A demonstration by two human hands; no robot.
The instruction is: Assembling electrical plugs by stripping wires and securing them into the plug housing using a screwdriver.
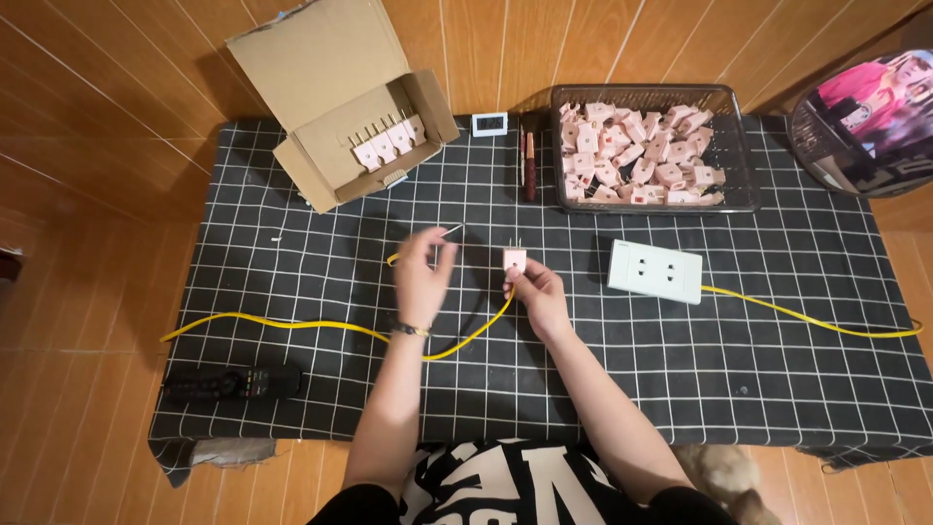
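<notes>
My right hand (540, 297) holds a small pink plug (514, 260) upright, its two metal prongs pointing away from me, above the black grid-patterned cloth (292, 262). My left hand (422, 275) is just to the left of it, gripping a thin metal-tipped tool (448, 233) that points up and to the right. A yellow cable (292, 325) runs across the cloth, passes under both hands and leads to a white double socket block (654, 269) on the right.
A dark wire basket (739, 146) full of pink plugs stands at the back right. An open cardboard box (340, 107) with several plugs lined up sits back left. A black remote-shaped device (233, 382) lies front left. A small white clock (490, 123) and a dark pen-like tool (530, 160) are at the back.
</notes>
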